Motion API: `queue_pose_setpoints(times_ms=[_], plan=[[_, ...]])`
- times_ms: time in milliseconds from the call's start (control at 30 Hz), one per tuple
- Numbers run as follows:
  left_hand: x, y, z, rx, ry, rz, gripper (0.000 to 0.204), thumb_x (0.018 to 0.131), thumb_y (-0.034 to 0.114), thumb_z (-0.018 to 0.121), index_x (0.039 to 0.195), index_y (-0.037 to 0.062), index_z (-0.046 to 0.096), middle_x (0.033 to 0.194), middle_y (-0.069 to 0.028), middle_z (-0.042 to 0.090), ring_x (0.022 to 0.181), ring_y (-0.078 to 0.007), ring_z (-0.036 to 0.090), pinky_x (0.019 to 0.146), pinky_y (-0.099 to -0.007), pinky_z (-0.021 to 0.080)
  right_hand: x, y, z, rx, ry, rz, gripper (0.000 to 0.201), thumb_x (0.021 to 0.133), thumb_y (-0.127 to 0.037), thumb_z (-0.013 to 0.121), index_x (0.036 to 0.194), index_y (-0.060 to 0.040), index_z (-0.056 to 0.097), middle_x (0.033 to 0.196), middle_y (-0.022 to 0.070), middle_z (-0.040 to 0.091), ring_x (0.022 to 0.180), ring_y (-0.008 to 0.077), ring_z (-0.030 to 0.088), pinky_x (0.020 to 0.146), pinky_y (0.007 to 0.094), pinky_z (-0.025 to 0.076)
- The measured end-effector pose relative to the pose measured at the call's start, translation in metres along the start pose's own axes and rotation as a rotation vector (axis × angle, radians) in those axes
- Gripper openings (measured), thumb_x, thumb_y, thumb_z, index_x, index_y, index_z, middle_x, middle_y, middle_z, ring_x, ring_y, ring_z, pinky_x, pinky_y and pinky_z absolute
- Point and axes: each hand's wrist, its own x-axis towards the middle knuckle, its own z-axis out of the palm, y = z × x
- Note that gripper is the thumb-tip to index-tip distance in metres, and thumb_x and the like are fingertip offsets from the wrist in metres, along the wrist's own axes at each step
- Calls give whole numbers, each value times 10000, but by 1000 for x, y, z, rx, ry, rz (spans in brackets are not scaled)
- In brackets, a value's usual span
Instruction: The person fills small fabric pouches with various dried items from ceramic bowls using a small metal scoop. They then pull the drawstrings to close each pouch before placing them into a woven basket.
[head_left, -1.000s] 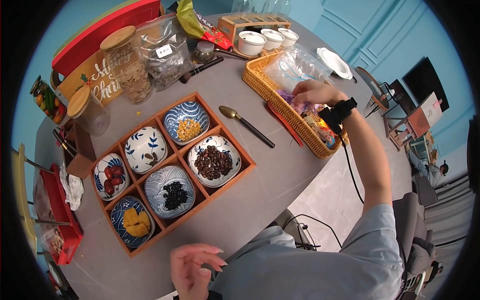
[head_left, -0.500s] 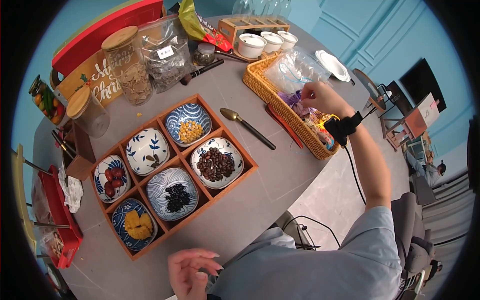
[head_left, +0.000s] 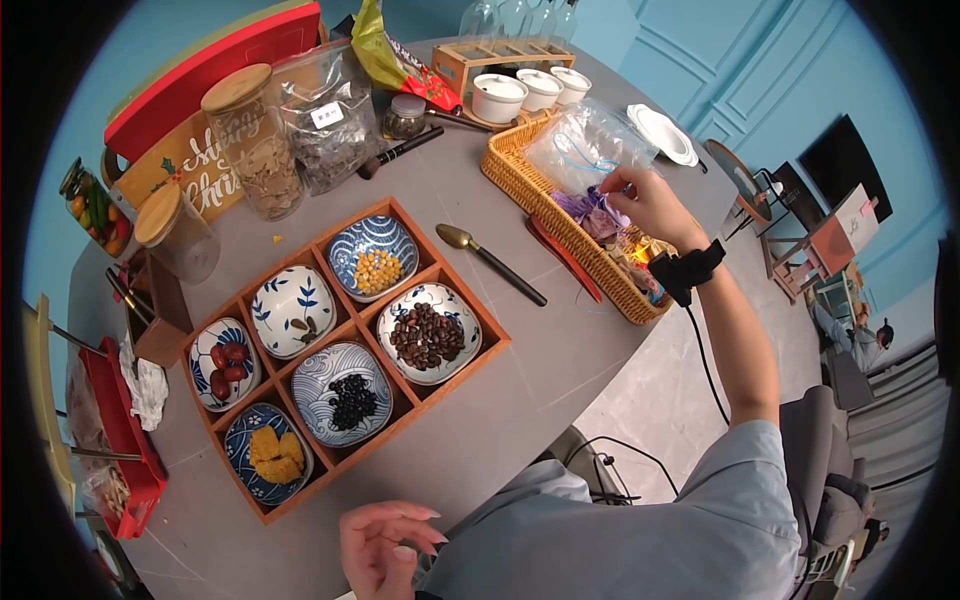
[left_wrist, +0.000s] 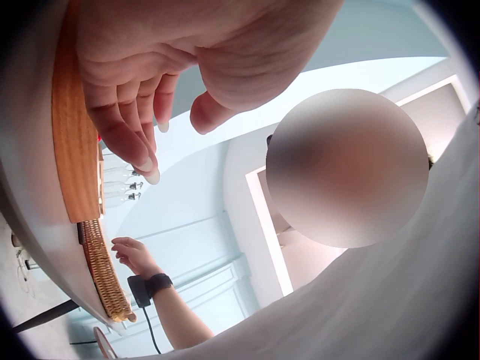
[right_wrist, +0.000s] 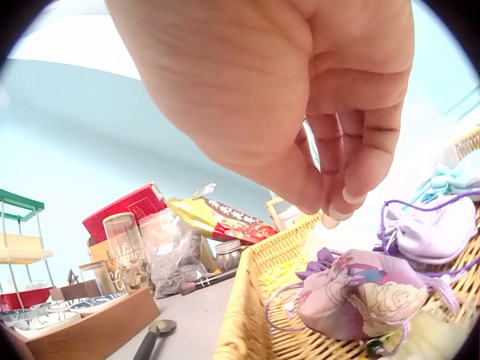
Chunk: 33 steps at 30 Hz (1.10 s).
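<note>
The right hand, fingertips nearly together, on what I could not tell, hung over a wicker basket at right of the head view, its walls likely keeping things gathered. Only the right wrist view clearly showed a flowered pouch, lower right, in that basket. The left hand, bottom centre, loosely curled and empty, hung near a wooden box probably keeping six bowls separate.

Grey table is supporting a compartmented wooden tray, a spoon, a brush and a wicker basket; a red item of unclear kind is lying alongside
</note>
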Motion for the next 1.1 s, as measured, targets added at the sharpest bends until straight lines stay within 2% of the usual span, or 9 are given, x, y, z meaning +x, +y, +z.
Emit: queue_pose_setpoints(times_ms=[133,233,333,433,567,733,900,967,1100], plan=[[0,0,1,3,11,9,395,1053,269,612,1314,7,471,1210,-208,646,844,-170,666,701,-254,512,-3,9,-7,-46,75,-6,192,912,-92,683,1068,16,715,958,93,738,833,159,659,759,325,549],[-5,0,-6,-15,-12,-48,417,1049,249,615,1357,-2,489,1233,-210,641,939,-255,680,803,-341,542,-3,20,-11,-18,113,5,193,912,-108,688,1056,18,713,959,108,738,845,187,676,779,346,552],[-4,-6,-3,180,142,-9,383,1013,290,672,1178,-25,528,1093,-206,657,795,-200,700,671,-280,551,-14,14,-11,-201,264,59,259,946,-238,714,958,20,712,821,106,700,780,173,644,749,357,519],[-7,-3,-3,190,155,-43,245,1010,175,660,1124,-29,584,1124,-185,652,840,-182,690,717,-271,551,-31,0,-4,-50,227,151,383,982,-295,690,847,63,669,739,71,652,720,138,572,712,333,491],[-10,-7,-17,308,44,-76,144,969,46,667,1092,-9,617,1179,-164,640,888,-156,675,806,-269,555,-81,-36,41,84,372,-204,192,976,-127,687,868,20,629,821,59,644,782,145,595,730,315,488],[-3,4,-10,581,93,-60,161,915,6,714,1057,4,640,1132,-132,670,828,-137,681,702,-250,553,-147,-106,70,250,67,-132,94,884,6,715,959,23,662,942,126,677,829,232,660,742,319,526],[5,8,-8,746,57,-93,220,880,36,766,1069,29,653,1109,-102,676,789,-154,702,662,-266,564,-147,-101,80,276,-98,-83,102,876,6,725,952,44,668,1059,158,641,822,256,678,729,316,560],[11,15,-6,821,12,-112,217,894,120,761,1066,50,649,1092,-93,669,827,-223,702,704,-333,579,-146,-98,87,257,-57,-106,101,867,14,727,943,36,664,1021,148,622,817,258,664,713,317,555],[18,16,0,906,4,-76,240,902,193,758,1071,64,647,1070,-97,660,890,-300,690,763,-401,578,-147,-95,88,164,-151,-124,163,812,-42,782,924,-15,666,1008,152,616,965,342,613,877,416,488]])
